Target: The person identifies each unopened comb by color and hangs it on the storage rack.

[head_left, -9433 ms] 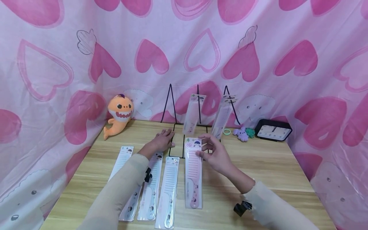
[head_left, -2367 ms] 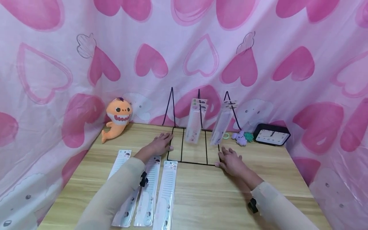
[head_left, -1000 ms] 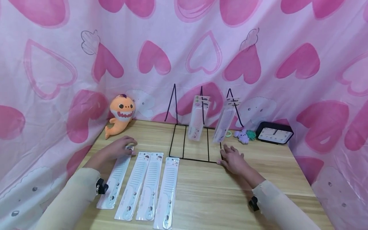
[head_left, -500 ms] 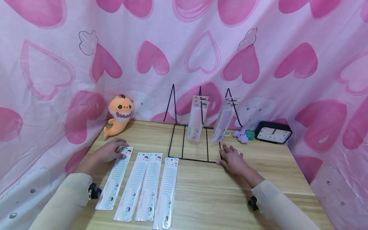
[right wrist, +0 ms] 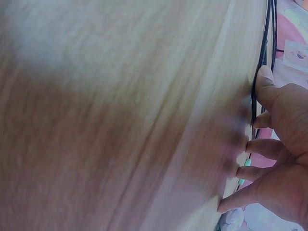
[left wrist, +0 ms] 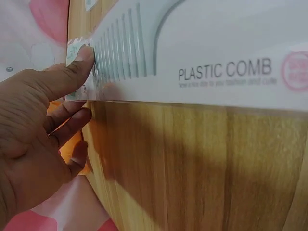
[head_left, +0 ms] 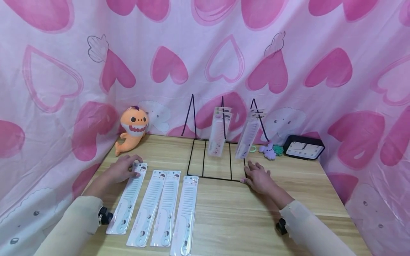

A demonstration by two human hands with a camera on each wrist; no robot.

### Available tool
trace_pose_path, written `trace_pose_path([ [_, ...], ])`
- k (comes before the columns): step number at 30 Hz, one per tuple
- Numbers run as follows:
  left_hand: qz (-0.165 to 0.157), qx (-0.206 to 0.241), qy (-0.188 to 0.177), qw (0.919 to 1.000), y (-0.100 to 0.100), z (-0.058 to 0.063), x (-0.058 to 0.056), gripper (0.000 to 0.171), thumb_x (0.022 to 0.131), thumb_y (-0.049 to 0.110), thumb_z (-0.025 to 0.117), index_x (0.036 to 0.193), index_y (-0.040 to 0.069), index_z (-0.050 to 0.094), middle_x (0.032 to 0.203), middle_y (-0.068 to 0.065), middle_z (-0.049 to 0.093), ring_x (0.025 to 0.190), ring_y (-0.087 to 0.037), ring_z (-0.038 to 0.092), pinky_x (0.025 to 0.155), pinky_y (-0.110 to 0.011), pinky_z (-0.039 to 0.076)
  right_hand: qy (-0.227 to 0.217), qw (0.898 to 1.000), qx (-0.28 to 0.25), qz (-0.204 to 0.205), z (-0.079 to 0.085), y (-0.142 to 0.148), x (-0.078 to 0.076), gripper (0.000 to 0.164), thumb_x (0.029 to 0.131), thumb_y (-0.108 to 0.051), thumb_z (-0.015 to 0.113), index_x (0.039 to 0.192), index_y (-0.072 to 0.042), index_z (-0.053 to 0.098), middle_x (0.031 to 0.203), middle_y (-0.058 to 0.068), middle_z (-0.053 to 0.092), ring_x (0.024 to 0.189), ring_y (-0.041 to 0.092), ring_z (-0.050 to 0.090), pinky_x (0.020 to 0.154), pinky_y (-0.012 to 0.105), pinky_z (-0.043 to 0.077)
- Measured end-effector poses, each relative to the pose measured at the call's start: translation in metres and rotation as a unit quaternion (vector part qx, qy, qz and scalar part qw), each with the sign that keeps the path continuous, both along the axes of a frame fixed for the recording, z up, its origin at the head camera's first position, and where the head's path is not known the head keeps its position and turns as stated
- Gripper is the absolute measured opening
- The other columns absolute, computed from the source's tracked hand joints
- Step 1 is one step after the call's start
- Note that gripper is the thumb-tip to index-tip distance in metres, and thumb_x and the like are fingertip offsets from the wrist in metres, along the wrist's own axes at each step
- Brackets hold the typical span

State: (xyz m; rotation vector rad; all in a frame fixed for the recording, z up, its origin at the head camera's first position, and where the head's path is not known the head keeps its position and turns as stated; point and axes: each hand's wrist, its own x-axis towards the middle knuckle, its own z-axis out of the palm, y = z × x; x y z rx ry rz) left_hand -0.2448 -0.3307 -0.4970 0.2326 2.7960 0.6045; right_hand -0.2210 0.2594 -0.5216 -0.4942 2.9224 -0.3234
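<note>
Between thumb and fingers, my left hand (head_left: pixel 120 170) pinches the top end of the leftmost packaged comb (head_left: pixel 126 202), a pale blue-green one in a clear sleeve. In the left wrist view the thumb lies over that comb's packet (left wrist: pixel 216 43) and the other fingers are below its edge. My right hand (head_left: pixel 259 177) rests with spread fingers at the front right corner of a black wire rack (head_left: pixel 217 178). Pink packaged combs (head_left: pixel 216 138) hang on the rack's middle hook, and purplish ones (head_left: pixel 246 138) on the right hook. Its left hook (head_left: pixel 194 115) holds nothing.
Three more pale blue packaged combs (head_left: pixel 184 217) lie side by side on the wooden table (head_left: pixel 256 227). An orange shark plush (head_left: pixel 132 128) stands at the back left. A purple toy (head_left: pixel 268 151), a green ring (head_left: pixel 253 149) and a black clock (head_left: pixel 304 146) sit at the back right.
Earlier my right hand held a pink packaged comb; it now hangs on the middle hook. My left hand has left the rack's left side and moved to the leftmost comb.
</note>
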Motion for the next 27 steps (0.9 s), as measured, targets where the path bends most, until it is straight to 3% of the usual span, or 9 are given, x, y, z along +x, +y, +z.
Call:
trace_pose_path([
  [8,-0.010,0.033,-0.003,0.9994,0.001,0.002,0.001,0.060,0.098,0.020,0.086,0.148,0.019,0.053,0.115,-0.016,0.057,0.098,-0.029,0.059,0.082,-0.039,0.051,-0.001,1.000,-0.002,0.002,0.000,0.000,0.001,0.065,0.110,-0.043,0.067,0.159,-0.001,0.058,0.175,0.033,0.036,0.156,0.068,0.034,0.101,0.100,0.034],
  [11,-0.011,0.043,0.003,0.9990,0.002,0.003,0.000,0.063,0.097,0.020,0.087,0.149,0.016,0.051,0.120,-0.019,0.059,0.100,-0.030,0.060,0.084,-0.040,0.052,0.001,1.000,-0.003,0.003,-0.001,0.000,0.000,0.065,0.111,-0.043,0.067,0.159,0.000,0.057,0.175,0.032,0.035,0.156,0.068,0.034,0.102,0.100,0.034],
  [16,-0.001,0.069,0.004,0.9976,0.001,0.005,-0.002,0.055,0.098,0.017,0.086,0.146,0.008,0.060,0.134,-0.022,0.065,0.107,-0.031,0.066,0.093,-0.049,0.061,0.002,1.000,-0.004,0.003,-0.001,0.001,0.000,0.066,0.110,-0.044,0.067,0.159,0.001,0.057,0.175,0.032,0.035,0.156,0.068,0.034,0.101,0.100,0.033],
  [21,0.003,0.101,0.010,0.9948,0.002,0.013,0.000,0.048,0.103,0.013,0.079,0.147,0.002,0.065,0.134,-0.024,0.067,0.102,-0.027,0.068,0.084,-0.037,0.061,0.005,1.000,-0.015,-0.006,-0.001,0.001,0.001,0.068,0.110,-0.043,0.068,0.160,0.002,0.055,0.175,0.031,0.037,0.157,0.066,0.034,0.103,0.100,0.033],
  [27,-0.012,0.139,0.042,0.9893,0.007,0.034,0.004,0.047,0.104,0.008,0.074,0.149,0.000,0.064,0.133,-0.024,0.070,0.098,-0.025,0.068,0.077,-0.030,0.059,0.015,1.000,-0.023,-0.015,-0.001,0.001,0.003,0.069,0.109,-0.043,0.069,0.160,0.001,0.054,0.175,0.029,0.039,0.157,0.064,0.036,0.101,0.101,0.032],
])
